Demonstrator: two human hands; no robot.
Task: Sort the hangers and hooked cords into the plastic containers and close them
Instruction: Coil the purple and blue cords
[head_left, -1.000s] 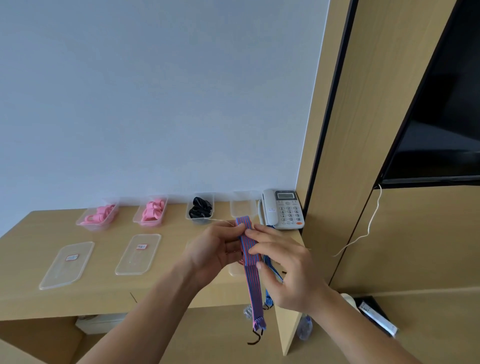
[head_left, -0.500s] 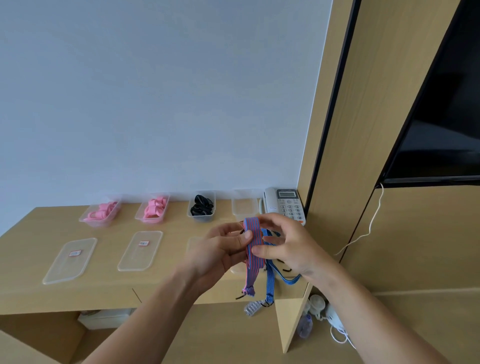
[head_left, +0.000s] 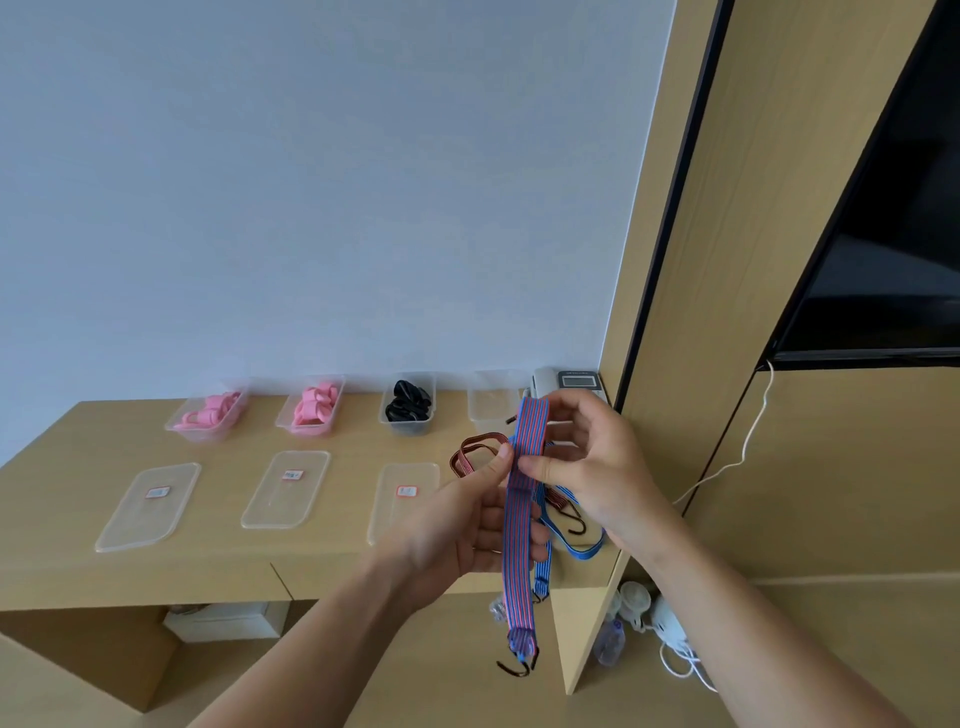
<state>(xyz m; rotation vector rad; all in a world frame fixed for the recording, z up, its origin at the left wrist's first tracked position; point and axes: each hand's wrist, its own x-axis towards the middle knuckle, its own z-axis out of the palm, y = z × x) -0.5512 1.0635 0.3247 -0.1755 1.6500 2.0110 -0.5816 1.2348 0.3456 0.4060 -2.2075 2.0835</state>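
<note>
Both hands hold a flat red-and-blue striped hooked cord (head_left: 519, 540) above the desk's right end. My left hand (head_left: 462, 525) pinches it at mid-length; my right hand (head_left: 587, 462) grips its folded upper loop. Its black hooks dangle below the desk edge. On the desk behind lie a brown cord (head_left: 470, 454) and a blue cord (head_left: 576, 545). Along the wall stand open clear containers: two with pink hangers (head_left: 210, 413) (head_left: 314, 408), one with black hangers (head_left: 408, 408), and an empty container (head_left: 491, 402). Three lids (head_left: 148, 504) (head_left: 285, 488) (head_left: 402, 493) lie flat in front.
A grey desk phone (head_left: 569, 382) sits at the back right corner against a wooden panel (head_left: 675, 364). A dark screen (head_left: 883, 260) hangs on the right wall, with a white cable (head_left: 748, 441) trailing down. Bottles and a white plug lie on the floor (head_left: 639, 618).
The cord was folded up short half a second ago; now its hooked end hangs lower below the desk edge. My right hand has risen to grip the top loop.
</note>
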